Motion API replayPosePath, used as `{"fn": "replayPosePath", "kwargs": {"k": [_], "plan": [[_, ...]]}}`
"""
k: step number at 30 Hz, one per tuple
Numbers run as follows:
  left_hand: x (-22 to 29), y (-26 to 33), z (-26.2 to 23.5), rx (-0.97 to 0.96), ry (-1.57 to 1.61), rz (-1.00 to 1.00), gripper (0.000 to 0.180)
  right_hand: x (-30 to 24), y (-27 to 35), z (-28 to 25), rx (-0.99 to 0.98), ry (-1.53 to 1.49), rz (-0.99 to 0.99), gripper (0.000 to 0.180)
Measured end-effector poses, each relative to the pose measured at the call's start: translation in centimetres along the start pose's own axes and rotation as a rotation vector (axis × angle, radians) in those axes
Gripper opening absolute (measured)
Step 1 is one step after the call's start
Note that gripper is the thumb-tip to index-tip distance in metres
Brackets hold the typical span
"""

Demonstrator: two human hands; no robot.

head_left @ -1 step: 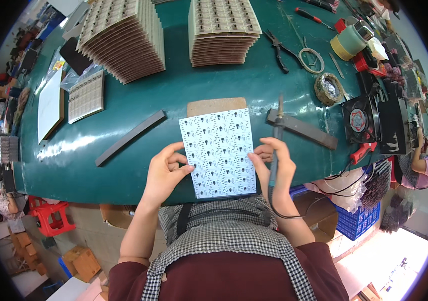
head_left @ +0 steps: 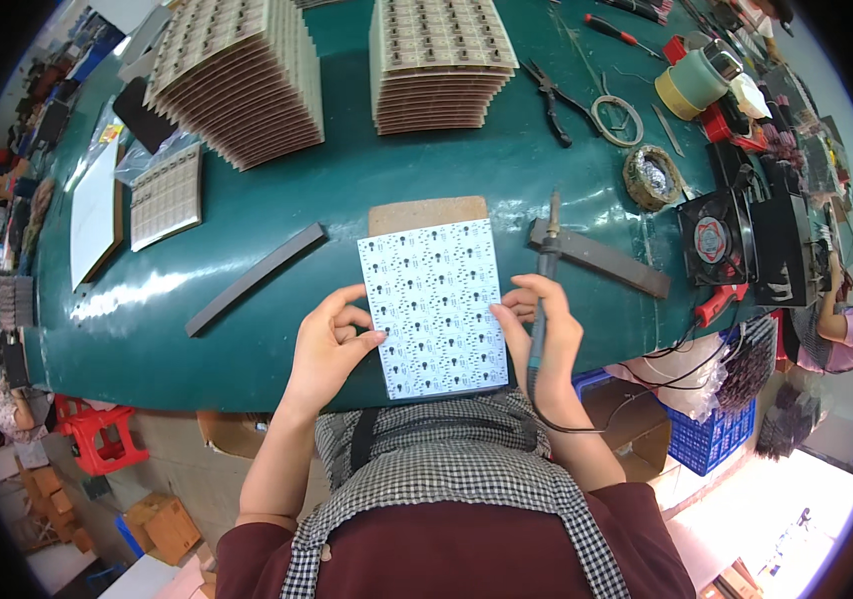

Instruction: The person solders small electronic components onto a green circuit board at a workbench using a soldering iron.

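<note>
A white printed circuit board panel [head_left: 436, 309] with rows of small dark parts or marks is tilted up in front of me at the table's near edge. My left hand [head_left: 334, 334] pinches its left edge between thumb and fingers. At the opposite edge, the thumb and fingertips of my right hand [head_left: 546, 324] grip the panel. A soldering iron [head_left: 543, 299] also rests in that hand, tip pointing away from me, its cord looping down past the wrist. Behind the panel's top edge shows a brown board [head_left: 431, 212], mostly hidden.
Two tall stacks of board panels [head_left: 237, 80] [head_left: 441, 70] stand at the back. Dark bars [head_left: 257, 280] [head_left: 601, 258] flank the panel on the green table [head_left: 247, 369]. Pliers [head_left: 554, 100], a solder coil [head_left: 617, 120], a tape roll [head_left: 653, 178] and a fan [head_left: 714, 240] lie rightward.
</note>
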State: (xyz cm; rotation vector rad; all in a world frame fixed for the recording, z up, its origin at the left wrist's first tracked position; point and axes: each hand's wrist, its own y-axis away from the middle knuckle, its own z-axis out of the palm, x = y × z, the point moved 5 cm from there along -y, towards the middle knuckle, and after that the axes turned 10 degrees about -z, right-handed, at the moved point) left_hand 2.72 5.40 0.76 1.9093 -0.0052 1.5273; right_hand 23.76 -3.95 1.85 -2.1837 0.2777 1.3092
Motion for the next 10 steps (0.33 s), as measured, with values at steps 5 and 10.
{"fn": "replayPosePath", "kwargs": {"k": [5,10], "plan": [[0.5,-0.5,0.3,0.077,-0.163,0.011,0.03,1.5,0.3,0.6,0.002,0.119,-0.083,0.029],[-2.0,-1.0,-2.1,-0.268,0.364,-0.279,0.011,0.8,-0.2,-2.9,-0.092,0.244,-0.261,0.038]]}}
